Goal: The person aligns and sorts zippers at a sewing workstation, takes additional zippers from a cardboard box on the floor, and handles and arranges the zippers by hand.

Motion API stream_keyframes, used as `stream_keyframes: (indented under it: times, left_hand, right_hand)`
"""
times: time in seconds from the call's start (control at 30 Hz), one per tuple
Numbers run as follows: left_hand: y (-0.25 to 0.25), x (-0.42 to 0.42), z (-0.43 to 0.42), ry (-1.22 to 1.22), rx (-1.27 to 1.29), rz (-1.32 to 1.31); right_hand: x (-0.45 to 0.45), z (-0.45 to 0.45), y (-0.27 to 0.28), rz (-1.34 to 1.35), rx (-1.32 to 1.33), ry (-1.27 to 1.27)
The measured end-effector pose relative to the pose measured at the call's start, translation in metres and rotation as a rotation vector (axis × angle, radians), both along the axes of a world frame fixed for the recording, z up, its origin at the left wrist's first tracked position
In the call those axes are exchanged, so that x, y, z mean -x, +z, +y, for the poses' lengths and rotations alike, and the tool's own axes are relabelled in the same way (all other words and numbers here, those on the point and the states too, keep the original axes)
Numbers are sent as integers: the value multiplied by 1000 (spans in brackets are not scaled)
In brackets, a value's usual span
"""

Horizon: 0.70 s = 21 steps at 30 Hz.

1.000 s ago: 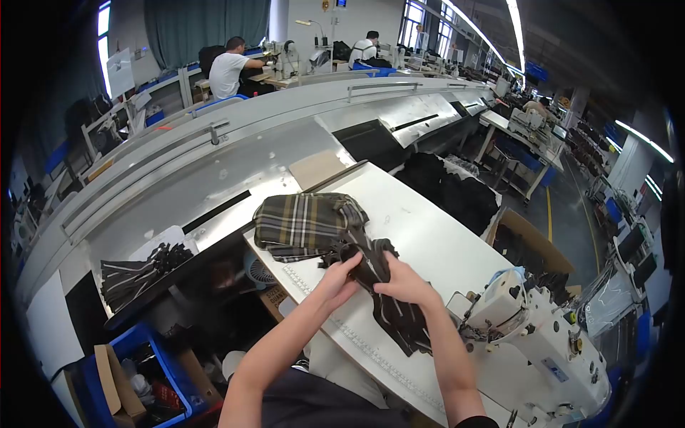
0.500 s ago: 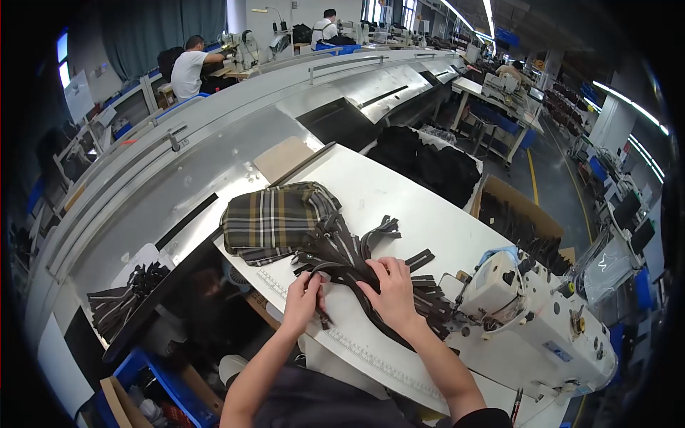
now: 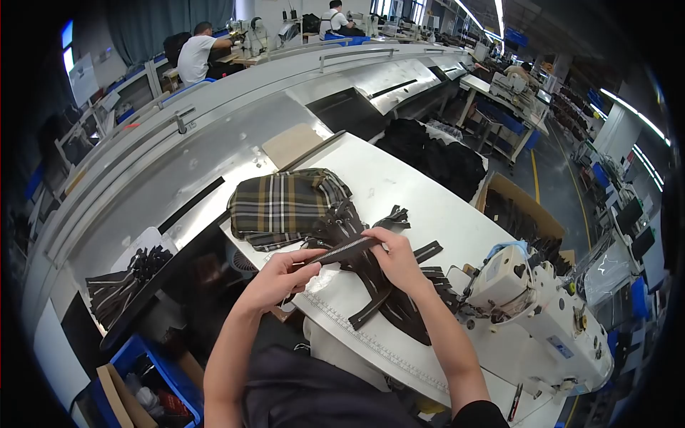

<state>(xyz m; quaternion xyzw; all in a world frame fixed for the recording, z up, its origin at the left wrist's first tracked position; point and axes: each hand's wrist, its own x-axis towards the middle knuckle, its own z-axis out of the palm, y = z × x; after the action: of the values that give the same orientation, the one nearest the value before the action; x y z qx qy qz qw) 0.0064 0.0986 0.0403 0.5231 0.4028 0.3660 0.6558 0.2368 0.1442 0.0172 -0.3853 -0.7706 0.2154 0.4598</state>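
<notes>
A dark zipper strip [image 3: 345, 250] is stretched between my two hands above the white table [image 3: 428, 214]. My left hand [image 3: 287, 274] pinches its left end, and my right hand [image 3: 391, 253] grips the other end with fingers closed. Below and behind them lies a loose pile of dark zippers [image 3: 399, 312], partly covered by my right hand and forearm. Folded plaid fabric [image 3: 285, 205] rests at the table's left edge, touching the zippers. To the right of my right hand stands a white sewing machine [image 3: 549, 314].
Another bundle of zippers [image 3: 121, 289] lies at the far left. A blue bin [image 3: 187, 391] stands low on the left. Black fabric [image 3: 435, 157] and a cardboard box [image 3: 546, 214] are beyond the table. Two people in white shirts [image 3: 194, 60] sit at machines behind the metal rail.
The bunched zippers have been spread over the table. One strip is now lifted and held taut between both hands. The camera view has also shifted.
</notes>
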Motion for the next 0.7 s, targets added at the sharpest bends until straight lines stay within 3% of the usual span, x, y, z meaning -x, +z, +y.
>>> stream_keyframes:
  times: [0.1, 0.23, 0.3, 0.33, 0.4, 0.5, 0.57, 0.6, 0.63, 0.67, 0.7]
  left_hand:
    - [15, 7, -16, 77, -69, -38]
    - [16, 32, -29, 251, -195, -305]
    - [24, 39, -38, 255, -332, -710]
    - [34, 34, -47, 477, -340, -803]
    - [37, 40, -64, 647, -501, -792]
    - [51, 63, -93, 400, -670, -662]
    - [55, 62, -96, 552, -847, -580]
    - [60, 57, -97, 663, -952, -413]
    - [60, 49, -98, 589, -887, -384]
    - [59, 40, -101, 517, -819, -354]
    - [59, 37, -106, 426, -590, -396]
  right_hand:
    - [-5, -3, 29, 315, 568, 151]
    - [-2, -11, 58, 371, 579, 151]
    - [7, -24, 70, 325, 535, 317]
    - [12, -34, 76, 270, 608, 373]
    - [20, -56, 84, 74, 728, 510]
    - [35, -81, 49, -223, 855, 910]
    - [32, -87, 19, -91, 510, 870]
    - [30, -87, 12, -28, 340, 848]
    - [20, -76, 25, -38, 458, 633]
    - [13, -57, 14, -19, 333, 361]
    - [8, -39, 18, -49, 265, 21]
